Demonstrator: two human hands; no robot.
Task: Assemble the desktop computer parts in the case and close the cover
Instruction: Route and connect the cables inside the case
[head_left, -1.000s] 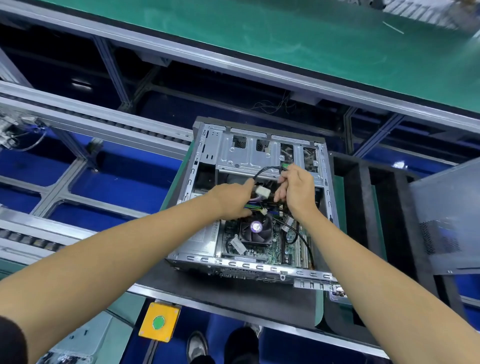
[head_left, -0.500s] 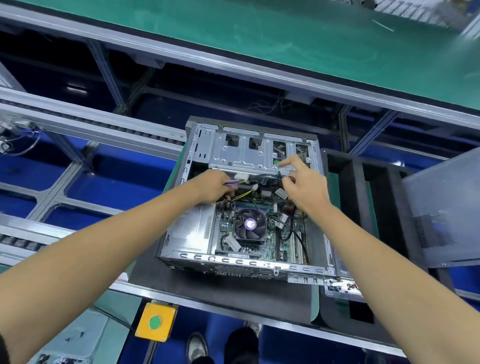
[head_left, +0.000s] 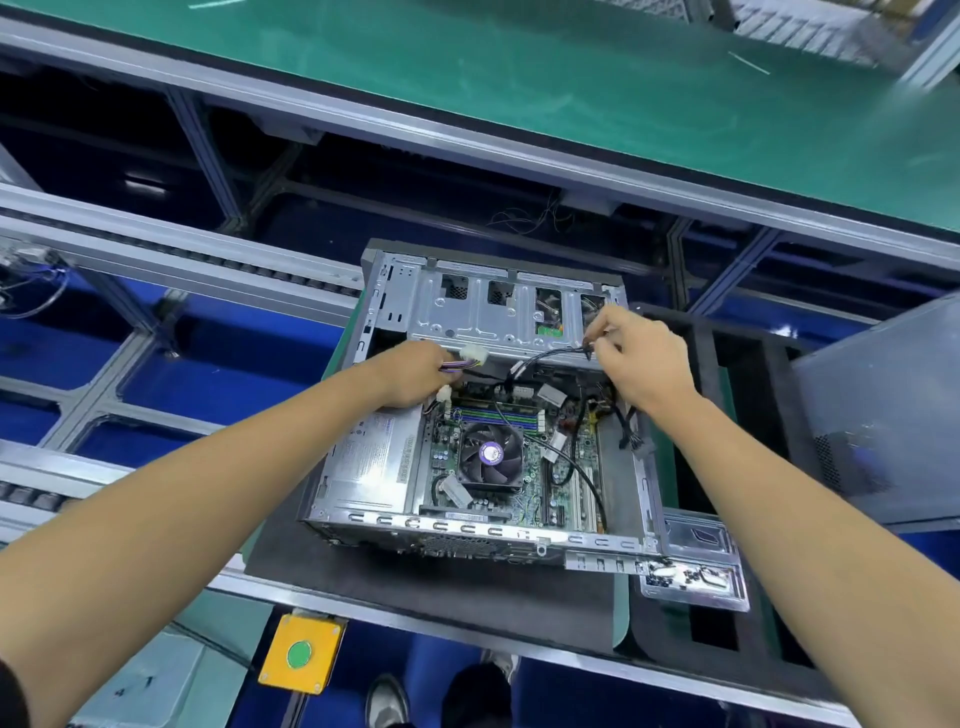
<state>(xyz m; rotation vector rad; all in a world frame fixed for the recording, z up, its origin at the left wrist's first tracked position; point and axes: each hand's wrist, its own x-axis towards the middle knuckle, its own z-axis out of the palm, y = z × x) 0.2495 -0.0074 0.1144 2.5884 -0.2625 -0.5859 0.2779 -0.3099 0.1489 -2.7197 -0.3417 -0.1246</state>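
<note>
An open computer case (head_left: 363, 462) lies on a dark mat, its motherboard with a CPU fan (head_left: 491, 454) exposed. My left hand (head_left: 413, 374) grips a bundle of coloured wires ending in a white connector (head_left: 472, 356) just below the metal drive cage (head_left: 488, 312). At the cage's right end, my right hand (head_left: 641, 358) pinches the end of a black cable (head_left: 550, 358) that runs down across the board. The power supply (head_left: 371, 457) sits in the case's left part.
A grey side cover (head_left: 883, 415) leans at the right beyond a black foam holder (head_left: 727, 467). A clear tray with screws (head_left: 693, 571) lies by the case's near right corner. A yellow box with a green button (head_left: 301, 652) hangs below the conveyor edge. A green bench runs behind.
Both hands moved up from over the motherboard to the drive cage's lower edge. The left carried the white connector with it, the right drew the black cable toward the cage's right end.
</note>
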